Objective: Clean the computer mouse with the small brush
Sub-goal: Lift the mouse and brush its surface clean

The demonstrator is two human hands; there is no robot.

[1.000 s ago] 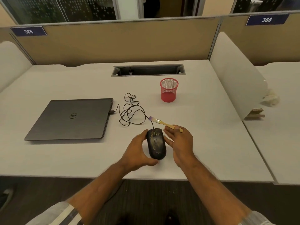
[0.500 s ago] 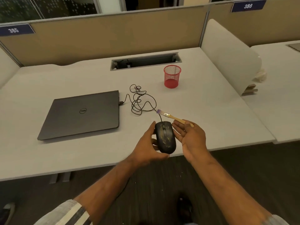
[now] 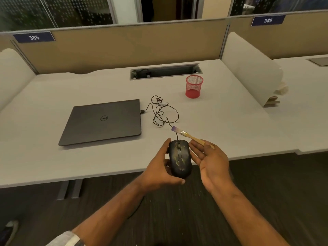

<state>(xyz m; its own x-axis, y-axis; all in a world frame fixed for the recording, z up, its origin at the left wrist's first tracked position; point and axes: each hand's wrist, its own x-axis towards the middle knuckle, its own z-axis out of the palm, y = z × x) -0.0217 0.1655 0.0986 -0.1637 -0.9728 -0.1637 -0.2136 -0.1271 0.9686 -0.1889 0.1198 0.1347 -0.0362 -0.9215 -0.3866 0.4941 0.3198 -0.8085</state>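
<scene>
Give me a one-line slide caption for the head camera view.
Left hand grips a dusty black wired mouse at the desk edge; open right hand beside it, small wooden brush just behind.

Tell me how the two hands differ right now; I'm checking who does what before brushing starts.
The left hand curls round the black mouse and holds it at the desk's near edge; the right hand lies beside the mouse with straight fingers, palm up. The left hand hides part of the mouse's side; the right hand covers the end of the small brush, though a grip is unclear. Both are bare and flank the mouse.
</scene>
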